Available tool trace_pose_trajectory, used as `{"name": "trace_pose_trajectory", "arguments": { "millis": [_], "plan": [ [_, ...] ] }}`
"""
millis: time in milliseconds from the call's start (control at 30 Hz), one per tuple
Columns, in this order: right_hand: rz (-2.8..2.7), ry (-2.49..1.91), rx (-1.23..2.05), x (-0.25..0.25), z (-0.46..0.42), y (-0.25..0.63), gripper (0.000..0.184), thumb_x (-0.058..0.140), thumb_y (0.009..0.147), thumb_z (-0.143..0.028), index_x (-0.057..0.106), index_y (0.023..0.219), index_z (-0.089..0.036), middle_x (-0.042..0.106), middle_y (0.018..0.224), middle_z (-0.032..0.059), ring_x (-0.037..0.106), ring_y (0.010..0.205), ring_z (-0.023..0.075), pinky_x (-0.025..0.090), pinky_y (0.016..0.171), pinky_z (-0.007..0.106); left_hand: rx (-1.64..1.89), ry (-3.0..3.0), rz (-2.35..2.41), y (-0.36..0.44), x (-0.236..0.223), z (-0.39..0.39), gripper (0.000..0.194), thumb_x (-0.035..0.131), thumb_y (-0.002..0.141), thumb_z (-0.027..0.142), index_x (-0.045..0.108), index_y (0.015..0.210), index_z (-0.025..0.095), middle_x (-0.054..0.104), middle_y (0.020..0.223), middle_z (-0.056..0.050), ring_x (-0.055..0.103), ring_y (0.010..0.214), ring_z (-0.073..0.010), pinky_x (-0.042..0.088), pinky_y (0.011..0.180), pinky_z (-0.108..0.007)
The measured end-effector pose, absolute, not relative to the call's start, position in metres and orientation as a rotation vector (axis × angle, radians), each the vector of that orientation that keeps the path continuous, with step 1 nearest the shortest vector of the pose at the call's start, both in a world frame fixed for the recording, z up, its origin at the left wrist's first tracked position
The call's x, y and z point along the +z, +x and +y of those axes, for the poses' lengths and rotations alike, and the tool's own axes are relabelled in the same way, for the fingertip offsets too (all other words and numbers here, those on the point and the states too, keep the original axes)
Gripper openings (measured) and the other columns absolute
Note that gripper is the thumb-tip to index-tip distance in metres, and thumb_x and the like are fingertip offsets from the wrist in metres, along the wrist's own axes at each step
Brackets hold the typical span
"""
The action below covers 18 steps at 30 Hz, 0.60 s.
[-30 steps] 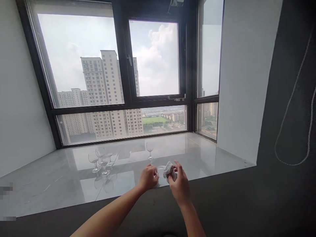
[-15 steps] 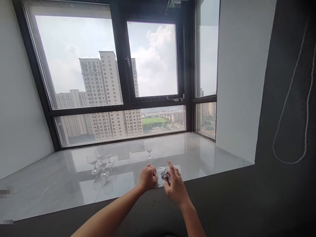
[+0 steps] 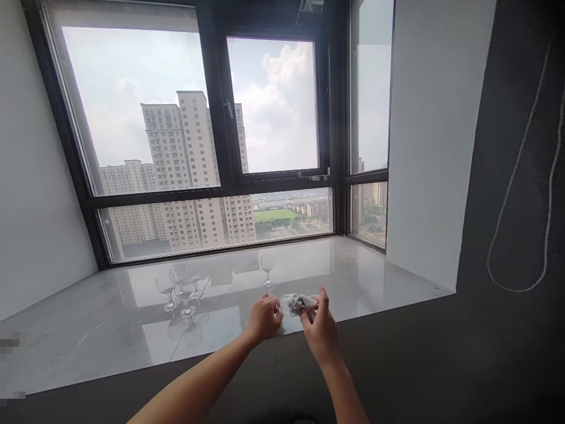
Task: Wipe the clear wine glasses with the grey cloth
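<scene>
My left hand (image 3: 265, 316) is closed on a clear stemmed glass (image 3: 286, 304), tipped on its side with its bowl toward the right. Its stem and foot are mostly hidden by my fingers. In my right hand (image 3: 321, 327) is a crumpled grey-white cloth (image 3: 302, 303), pinched between thumb and fingers, with my index finger raised. The cloth bunches at the mouth of the glass; how far it reaches inside I cannot tell. Just beyond my hands, another stemmed glass (image 3: 267, 266) stands upright on the glossy sill (image 3: 353, 288).
Several upright stemmed glasses (image 3: 187, 297) cluster on the sill at left. A dark-framed window (image 3: 282, 182) rises behind the sill, whose front edge runs under my hands. Against the dark wall at right hangs a looped bead cord (image 3: 547, 224).
My right hand has shifted a little to the right, and more of the cloth shows at the glass's mouth. My left hand and its glass stay almost still.
</scene>
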State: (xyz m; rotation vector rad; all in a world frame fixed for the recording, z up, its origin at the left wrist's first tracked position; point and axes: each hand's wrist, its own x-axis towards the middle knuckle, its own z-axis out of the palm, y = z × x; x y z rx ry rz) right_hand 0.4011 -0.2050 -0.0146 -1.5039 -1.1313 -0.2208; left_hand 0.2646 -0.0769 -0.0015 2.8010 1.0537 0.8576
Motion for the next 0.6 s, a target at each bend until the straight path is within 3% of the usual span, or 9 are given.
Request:
{"name": "trace_pose_trajectory", "arguments": {
  "millis": [167,367,600],
  "plan": [
    [-1.315,-1.546,-0.404,-0.005,-0.211,0.399,0.058,0.045,0.094,-0.026,0.029,0.15,-0.024,0.065,0.111,0.0112,0.066,0.096,0.0248,0.054,0.071,0.034,0.857,2.828,1.032,0.264,-0.003,-0.076,0.013,0.054,0.081,0.016,0.058,0.069,0.02,0.063,0.072,-0.002,0.056,0.08,-0.0183,0.035,0.069,-0.026],
    [-1.41,-1.586,-0.412,-0.003,-0.214,0.395,0.059,0.044,0.087,-0.011,0.038,0.144,-0.026,0.066,0.106,0.0071,0.065,0.095,0.0216,0.051,0.073,0.03,0.842,2.908,1.002,0.265,-0.003,-0.077,0.011,0.055,0.076,0.014,0.058,0.067,0.02,0.064,0.072,-0.004,0.058,0.081,-0.0202,0.036,0.066,-0.027],
    [-1.26,-1.687,-0.199,-0.006,-0.21,0.401,0.056,0.051,0.082,-0.016,0.046,0.137,-0.024,0.066,0.098,0.0041,0.064,0.09,0.0215,0.049,0.074,0.031,0.806,2.957,0.855,0.265,-0.004,-0.079,0.012,0.055,0.076,0.015,0.06,0.066,0.02,0.064,0.07,-0.005,0.058,0.079,-0.0208,0.038,0.066,-0.028]
  ]
}}
